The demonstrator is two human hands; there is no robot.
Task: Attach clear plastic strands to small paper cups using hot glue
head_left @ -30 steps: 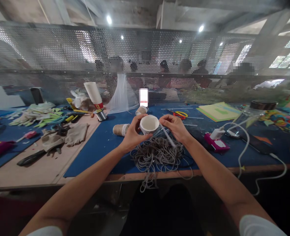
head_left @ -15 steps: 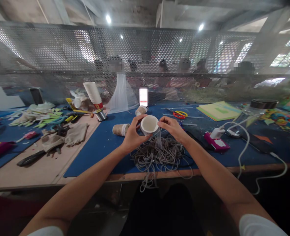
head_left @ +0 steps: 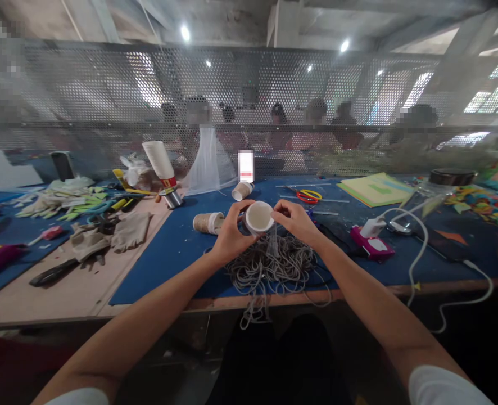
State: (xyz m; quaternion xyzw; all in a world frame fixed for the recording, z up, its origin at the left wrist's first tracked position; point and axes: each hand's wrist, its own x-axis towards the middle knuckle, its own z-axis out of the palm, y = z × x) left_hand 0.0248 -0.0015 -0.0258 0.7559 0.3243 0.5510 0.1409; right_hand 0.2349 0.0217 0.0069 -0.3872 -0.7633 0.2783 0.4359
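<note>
A white paper cup (head_left: pixel 259 217), its open mouth facing me, is held over the table. My left hand (head_left: pixel 232 235) wraps round the cup's left side. At the cup's right rim is my right hand (head_left: pixel 293 221), its thumb and forefinger pinched together; whatever lies between them is too small to make out. Below the cup lies a loose pile of grey cord (head_left: pixel 274 267), partly hidden by the hands. A cup wrapped in brown cord (head_left: pixel 207 223) rests on its side left of my left hand, and another wrapped cup (head_left: pixel 243 190) lies behind.
Stacked cups (head_left: pixel 158 159) lean on a metal tin (head_left: pixel 172 198) at the left. Nearby are gloves (head_left: pixel 131 230). Red and yellow scissors (head_left: pixel 309 196) lie behind my right hand. To the right are a magenta device (head_left: pixel 372 246), white cable (head_left: pixel 421 236), paper sheets (head_left: pixel 375 189) and a jar (head_left: pixel 432 194).
The cup has shifted slightly right and down, and its mouth has turned more toward me. My left hand has moved slightly right with it; my right hand stays at the rim.
</note>
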